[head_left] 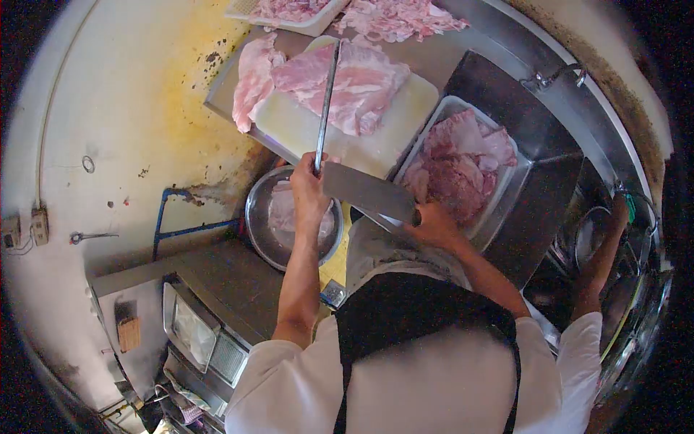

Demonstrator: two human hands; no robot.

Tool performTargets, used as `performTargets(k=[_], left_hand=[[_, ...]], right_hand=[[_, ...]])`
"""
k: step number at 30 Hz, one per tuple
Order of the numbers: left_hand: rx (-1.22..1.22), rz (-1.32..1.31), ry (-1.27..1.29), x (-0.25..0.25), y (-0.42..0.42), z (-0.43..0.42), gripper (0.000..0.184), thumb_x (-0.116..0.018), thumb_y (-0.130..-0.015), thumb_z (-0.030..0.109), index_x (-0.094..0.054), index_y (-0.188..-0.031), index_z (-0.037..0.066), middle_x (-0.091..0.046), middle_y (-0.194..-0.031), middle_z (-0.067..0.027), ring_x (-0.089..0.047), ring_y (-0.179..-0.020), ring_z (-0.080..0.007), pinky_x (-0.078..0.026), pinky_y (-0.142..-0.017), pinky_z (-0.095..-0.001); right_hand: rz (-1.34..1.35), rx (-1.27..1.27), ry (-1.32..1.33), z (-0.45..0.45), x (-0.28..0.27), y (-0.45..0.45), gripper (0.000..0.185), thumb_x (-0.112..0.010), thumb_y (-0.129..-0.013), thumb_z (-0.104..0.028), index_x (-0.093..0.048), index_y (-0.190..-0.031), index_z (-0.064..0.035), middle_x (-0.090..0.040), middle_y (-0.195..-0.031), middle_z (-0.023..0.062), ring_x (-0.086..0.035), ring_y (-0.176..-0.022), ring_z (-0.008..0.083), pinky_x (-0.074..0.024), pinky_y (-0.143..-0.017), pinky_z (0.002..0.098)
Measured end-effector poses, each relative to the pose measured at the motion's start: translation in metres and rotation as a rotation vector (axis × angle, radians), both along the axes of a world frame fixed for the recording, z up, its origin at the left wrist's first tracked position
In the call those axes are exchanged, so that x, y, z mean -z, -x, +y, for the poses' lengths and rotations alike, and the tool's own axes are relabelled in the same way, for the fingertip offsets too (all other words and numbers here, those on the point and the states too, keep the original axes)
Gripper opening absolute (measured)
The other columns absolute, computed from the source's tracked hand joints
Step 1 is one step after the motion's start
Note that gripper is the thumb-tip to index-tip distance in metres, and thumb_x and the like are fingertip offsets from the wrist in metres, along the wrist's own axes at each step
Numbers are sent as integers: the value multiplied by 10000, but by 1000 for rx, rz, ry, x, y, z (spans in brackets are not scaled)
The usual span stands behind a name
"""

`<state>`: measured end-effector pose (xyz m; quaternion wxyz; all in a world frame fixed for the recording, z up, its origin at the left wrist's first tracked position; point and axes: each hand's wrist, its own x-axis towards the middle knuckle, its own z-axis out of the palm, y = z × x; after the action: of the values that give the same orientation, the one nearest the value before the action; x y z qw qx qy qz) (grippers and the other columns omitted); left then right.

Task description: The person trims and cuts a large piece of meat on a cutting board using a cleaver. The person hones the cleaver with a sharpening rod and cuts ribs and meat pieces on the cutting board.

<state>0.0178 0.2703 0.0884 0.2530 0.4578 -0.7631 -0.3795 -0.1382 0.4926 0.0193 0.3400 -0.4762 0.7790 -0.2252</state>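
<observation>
Cleaver (367,192) in R hand (437,226), L hand (309,189) fwd

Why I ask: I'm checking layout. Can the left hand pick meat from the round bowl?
Probably not: the left hand grips a metal rod, though the open bowl lies close by.

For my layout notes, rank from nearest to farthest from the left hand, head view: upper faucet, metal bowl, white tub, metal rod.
1. Metal rod: in the left hand.
2. Metal bowl: underneath, slightly left.
3. White tub: to the right.
4. Upper faucet: farther right.
</observation>
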Motion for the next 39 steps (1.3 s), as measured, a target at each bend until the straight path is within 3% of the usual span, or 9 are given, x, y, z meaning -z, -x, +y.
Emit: performTargets(k=[4,10,16,19,22,26,29,34,39], left_hand=[[4,-7,13,4,-1,-3,310,-721,-884,252,-626,-998,-20,-561,-665,-52,-488,-601,-112,-410,-549,-299],[103,-12,106,-6,-14,3,268,-564,-977,242,-619,-1007,-18,-565,-671,-163,-533,-576,-238,-421,-569,-381],[406,-109,139,-5,-18,43,217,-552,-962,177,-625,-1012,-20,-600,-769,-240,-619,-727,-379,-458,-677,-461],[323,-66,164,-6,-27,40,188,-568,-949,156,-667,-974,-2,-637,-791,-209,-628,-729,-368,-466,-685,-467],[55,-7,141,9,-71,-1,167,-580,-951,140,-696,-972,22,-659,-798,-189,-628,-731,-352,-480,-707,-433],[181,-126,-4,-14,-81,-11,176,-583,-958,145,-684,-1014,12,-649,-777,-197,-614,-708,-347,-475,-689,-413],[470,-18,116,-11,-57,2,182,-577,-959,154,-665,-1001,0,-638,-764,-207,-603,-667,-360,-455,-631,-425],[533,-70,8,-28,-44,24,172,-577,-955,157,-651,-988,5,-642,-780,-217,-608,-695,-388,-470,-645,-419],[524,-23,102,-26,-57,9,183,-561,-961,157,-649,-1002,2,-642,-775,-214,-613,-679,-366,-470,-628,-420]], right_hand=[[-111,21,-53,-4,-15,1,443,-698,-762,-379,-693,-958,18,-683,-884,250,-647,-891,412,-519,-841,490],[-82,299,245,-1,9,1,391,-726,-746,-294,-681,-970,24,-681,-802,206,-666,-726,349,-520,-697,444],[-10,46,76,-39,-24,25,475,-751,-748,-282,-633,-1107,6,-666,-997,230,-642,-927,401,-508,-837,492],[107,115,109,-24,-9,30,517,-752,-749,-306,-629,-1142,6,-672,-1035,224,-632,-1008,389,-491,-908,485],[-178,269,169,16,17,61,563,-763,-721,-282,-614,-1207,-40,-592,-1256,207,-558,-1152,363,-437,-998,456],[346,65,175,38,28,58,614,-750,-777,-382,-584,-1262,-45,-594,-1264,193,-553,-1173,358,-423,-1030,433],[62,173,15,-12,-58,65,612,-710,-831,-466,-609,-1214,0,-603,-1242,226,-558,-1174,339,-436,-1013,420],[-430,566,14,-44,-69,70,569,-718,-835,-475,-658,-1135,4,-644,-1163,194,-614,-1062,326,-470,-934,417],[-233,405,-26,-23,-47,71,567,-719,-842,-467,-646,-1146,5,-654,-1145,180,-625,-1049,323,-476,-914,421]])
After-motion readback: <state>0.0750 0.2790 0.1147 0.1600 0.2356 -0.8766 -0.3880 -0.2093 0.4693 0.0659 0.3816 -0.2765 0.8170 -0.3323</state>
